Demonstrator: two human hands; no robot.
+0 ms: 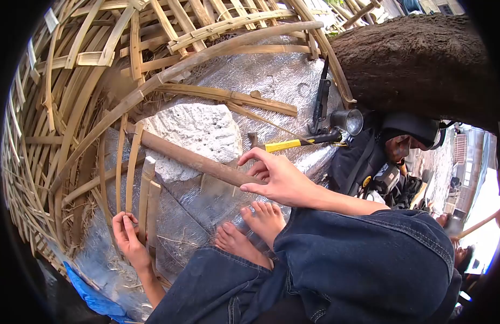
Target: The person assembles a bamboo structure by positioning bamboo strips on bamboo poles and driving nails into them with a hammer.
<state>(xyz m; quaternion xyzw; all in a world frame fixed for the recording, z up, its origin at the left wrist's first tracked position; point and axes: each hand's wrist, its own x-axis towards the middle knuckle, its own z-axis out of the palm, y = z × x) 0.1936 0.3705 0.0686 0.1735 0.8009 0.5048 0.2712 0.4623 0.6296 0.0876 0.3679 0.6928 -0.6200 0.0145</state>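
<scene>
My right hand (279, 181) has its thumb and fingers closed about the near end of a round brown wooden stick (190, 158). The stick slants up to the left, across the face of a rough white stone block (198, 135). Lower left, my left hand (132, 243) is curled with its fingertips together at the lower end of a thin bamboo strip (132, 175); part of that grip is hidden. Wider split bamboo pieces (147, 200) stand just beside it. Beyond my right hand lies a hammer (285, 145) with a yellow and black handle.
A woven bamboo frame (72, 119) curves along the left and top. Silver foil sheeting (266, 73) covers the ground, with a bamboo length (228, 96) on it. A metal cup (347, 122), dark bags (358, 162) and a thick log (417, 59) are at right. Blue tarp (93, 294) shows lower left.
</scene>
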